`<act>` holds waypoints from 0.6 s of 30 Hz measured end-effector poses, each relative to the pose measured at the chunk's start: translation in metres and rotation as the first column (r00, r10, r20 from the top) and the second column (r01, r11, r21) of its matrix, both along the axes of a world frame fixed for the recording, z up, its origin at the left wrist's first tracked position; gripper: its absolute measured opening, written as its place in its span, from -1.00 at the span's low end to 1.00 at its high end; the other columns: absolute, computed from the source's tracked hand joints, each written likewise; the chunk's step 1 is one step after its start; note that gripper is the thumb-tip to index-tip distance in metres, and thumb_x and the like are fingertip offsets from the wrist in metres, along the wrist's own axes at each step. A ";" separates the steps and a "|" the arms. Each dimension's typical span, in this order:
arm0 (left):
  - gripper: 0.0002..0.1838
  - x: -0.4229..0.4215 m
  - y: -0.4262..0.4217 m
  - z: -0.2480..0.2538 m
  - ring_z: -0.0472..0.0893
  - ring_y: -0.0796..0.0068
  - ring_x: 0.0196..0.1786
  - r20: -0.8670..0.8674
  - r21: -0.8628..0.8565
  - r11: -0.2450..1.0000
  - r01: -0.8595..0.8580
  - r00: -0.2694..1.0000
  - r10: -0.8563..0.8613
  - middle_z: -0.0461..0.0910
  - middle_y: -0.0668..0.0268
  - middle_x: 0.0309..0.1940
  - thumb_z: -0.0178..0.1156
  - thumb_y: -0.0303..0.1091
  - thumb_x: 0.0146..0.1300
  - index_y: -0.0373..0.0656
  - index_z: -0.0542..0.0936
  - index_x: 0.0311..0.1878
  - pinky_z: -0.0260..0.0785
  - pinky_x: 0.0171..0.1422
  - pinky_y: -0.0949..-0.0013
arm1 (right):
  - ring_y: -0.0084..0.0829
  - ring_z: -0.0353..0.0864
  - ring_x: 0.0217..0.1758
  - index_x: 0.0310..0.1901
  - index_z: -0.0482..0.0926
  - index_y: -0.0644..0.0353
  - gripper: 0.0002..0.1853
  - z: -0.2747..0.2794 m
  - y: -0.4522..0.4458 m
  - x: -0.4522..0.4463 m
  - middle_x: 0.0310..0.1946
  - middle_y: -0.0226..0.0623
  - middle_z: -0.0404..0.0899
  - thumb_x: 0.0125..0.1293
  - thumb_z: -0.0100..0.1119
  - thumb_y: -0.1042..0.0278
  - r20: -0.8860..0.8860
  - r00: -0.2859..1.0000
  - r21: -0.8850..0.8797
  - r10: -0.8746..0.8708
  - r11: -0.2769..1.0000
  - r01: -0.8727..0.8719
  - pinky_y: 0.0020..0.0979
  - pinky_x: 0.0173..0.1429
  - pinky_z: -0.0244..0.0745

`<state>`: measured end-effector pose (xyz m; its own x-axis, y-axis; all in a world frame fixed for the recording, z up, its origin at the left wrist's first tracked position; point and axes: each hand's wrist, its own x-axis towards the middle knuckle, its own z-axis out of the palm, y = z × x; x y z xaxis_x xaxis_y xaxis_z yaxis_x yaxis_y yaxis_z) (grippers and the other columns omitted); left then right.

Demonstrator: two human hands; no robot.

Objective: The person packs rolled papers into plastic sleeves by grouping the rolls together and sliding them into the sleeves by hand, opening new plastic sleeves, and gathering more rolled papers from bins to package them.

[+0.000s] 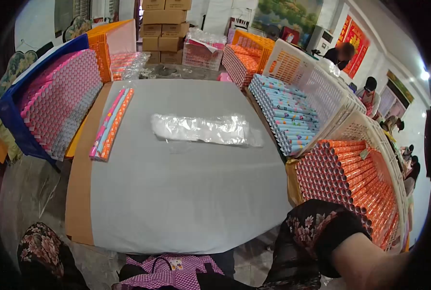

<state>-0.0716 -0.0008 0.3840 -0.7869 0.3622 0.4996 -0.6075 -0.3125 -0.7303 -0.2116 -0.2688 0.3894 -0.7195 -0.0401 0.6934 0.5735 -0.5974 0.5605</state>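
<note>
A small bundle of pink, blue and orange patterned rolls (pixel 112 124) lies at the left of the grey table (pixel 186 193). Clear plastic sleeves (pixel 203 129) are stacked flat across its upper middle. At the lower right a bare forearm (pixel 360 258) of mine comes out of a black sleeve and runs to the dark picture edge. No fingers of my right hand show there, and anything it touches is hidden. My left hand is outside the picture. Orange rolls (pixel 365 174) fill a tilted crate close above that forearm.
Blue rolls (pixel 288 113) lie in a white crate (pixel 317 79) on the right. A blue crate (pixel 10 116) with pink rolls (pixel 63 92) stands left. Cardboard boxes (pixel 165 29) are stacked at the back. Several people, among them a person (pixel 370 94), are at the far right.
</note>
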 end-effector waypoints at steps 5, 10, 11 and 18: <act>-0.45 -0.007 0.017 -0.010 0.56 -0.01 0.09 -0.036 -0.080 0.993 -0.085 0.996 0.082 0.52 -0.01 0.11 0.29 0.10 0.22 -0.13 0.53 0.07 0.28 0.32 -0.21 | -0.49 0.40 0.41 0.23 0.57 -0.41 -0.64 0.002 0.012 -0.005 0.33 -0.63 0.49 0.53 -0.07 -0.12 -0.012 1.000 0.025 -0.011 1.000 0.012 -0.13 0.53 0.06; -0.47 -0.017 0.031 -0.021 0.56 -0.01 0.08 -0.080 -0.138 0.973 -0.185 0.981 0.175 0.54 0.01 0.09 0.32 0.09 0.21 -0.12 0.55 0.05 0.28 0.32 -0.22 | -0.50 0.40 0.42 0.22 0.58 -0.43 -0.65 0.002 0.018 -0.010 0.32 -0.66 0.50 0.53 -0.07 -0.12 -0.029 0.999 0.062 -0.015 0.998 0.017 -0.13 0.53 0.04; -0.48 -0.019 0.035 -0.023 0.56 -0.01 0.08 -0.089 -0.139 0.970 -0.202 0.978 0.191 0.54 0.01 0.09 0.32 0.09 0.20 -0.12 0.55 0.04 0.28 0.32 -0.22 | -0.50 0.40 0.42 0.22 0.58 -0.44 -0.65 0.004 0.028 -0.018 0.32 -0.67 0.50 0.53 -0.07 -0.12 -0.035 0.999 0.078 -0.019 0.997 0.022 -0.13 0.54 0.04; -0.50 -0.027 0.057 -0.025 0.57 -0.01 0.06 -0.114 -0.105 0.958 -0.265 0.961 0.253 0.56 0.03 0.07 0.35 0.07 0.19 -0.11 0.59 0.01 0.27 0.31 -0.24 | -0.01 0.62 0.01 0.26 0.42 0.23 -0.48 -0.119 -0.026 0.014 0.09 0.09 0.54 0.46 0.02 0.00 -0.321 0.943 0.247 0.091 0.969 -0.009 -0.03 0.20 0.57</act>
<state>-0.0988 0.0562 0.3589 -0.8109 0.2133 0.5449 -0.5608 -0.5494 -0.6194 -0.1980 -0.2943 0.2704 -0.4471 -0.2633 0.8549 0.7330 -0.6556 0.1814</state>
